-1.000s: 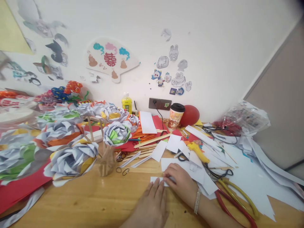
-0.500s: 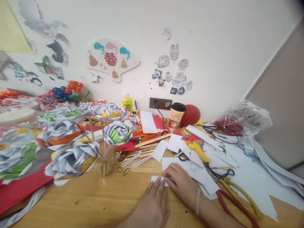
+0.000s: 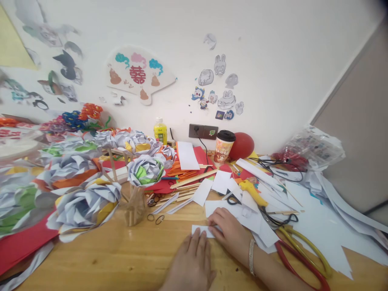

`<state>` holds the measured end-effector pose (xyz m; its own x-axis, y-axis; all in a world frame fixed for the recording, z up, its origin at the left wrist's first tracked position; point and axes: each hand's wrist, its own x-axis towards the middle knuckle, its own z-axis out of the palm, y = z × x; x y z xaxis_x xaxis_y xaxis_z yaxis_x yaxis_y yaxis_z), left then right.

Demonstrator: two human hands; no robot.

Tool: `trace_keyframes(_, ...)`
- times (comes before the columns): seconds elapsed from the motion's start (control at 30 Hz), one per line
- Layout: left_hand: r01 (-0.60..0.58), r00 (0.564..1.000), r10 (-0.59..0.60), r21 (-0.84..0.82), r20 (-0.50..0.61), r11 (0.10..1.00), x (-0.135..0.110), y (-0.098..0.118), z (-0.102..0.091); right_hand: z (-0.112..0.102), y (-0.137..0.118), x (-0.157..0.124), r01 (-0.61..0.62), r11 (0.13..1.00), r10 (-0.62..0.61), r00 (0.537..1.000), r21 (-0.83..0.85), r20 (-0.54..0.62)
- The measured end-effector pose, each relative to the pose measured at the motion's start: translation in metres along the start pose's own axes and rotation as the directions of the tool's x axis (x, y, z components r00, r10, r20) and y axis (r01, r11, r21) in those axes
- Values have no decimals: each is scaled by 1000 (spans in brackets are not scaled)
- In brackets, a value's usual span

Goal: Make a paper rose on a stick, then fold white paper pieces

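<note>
My left hand [image 3: 191, 260] has slipped back a little, toward the near side of the tabletop [image 3: 91, 258] and slightly left, over the last half second. More of the far edge of the white paper strip [image 3: 206, 230] now shows beyond my fingertips. The strip lies about where it did, and my right hand [image 3: 232, 232] stays at its right end. I take this as a small resettling of my hold, with the paper still steadied between both hands.

My left fingers lie flat over the strip, slightly spread. My right fingers are bent, drawn close together, their tips at the strip's right end; I cannot tell whether they pinch it.

The strip looks narrow, plain and flat, with a straight far edge and a square far left corner. My hands cover the rest, so I can't tell if it is folded. It rests on bare wood, well in from the tabletop's far edge, just nearer me than the loose white sheets [image 3: 222, 207]; the tabletop's near edge is out of sight.
</note>
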<state>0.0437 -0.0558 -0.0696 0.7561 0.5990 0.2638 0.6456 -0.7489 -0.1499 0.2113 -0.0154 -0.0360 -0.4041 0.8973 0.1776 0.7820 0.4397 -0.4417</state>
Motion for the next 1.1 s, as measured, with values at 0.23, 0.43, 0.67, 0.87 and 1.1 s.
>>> trace_keyframes(0.23,36,999,-36,8,10,999,-4,3,11,-1,-1,1,-22,1000,22,1000,2,21)
trace_keyframes(0.43,53,998,-53,-3,46,999,-2,4,6,-3,-3,1,-41,999,41,998,-1,37)
trace_keyframes(0.67,33,995,-33,-1,92,999,0,3,1,-4,-6,-2,-55,997,55,998,59,2)
trace_keyframes(0.87,76,992,-74,-19,100,997,-1,3,3,-3,2,-2,-55,996,54,998,65,19)
trace_keyframes(1.1,102,990,-97,-42,105,994,-3,-8,-2,-16,19,-2,-65,992,56,995,111,78)
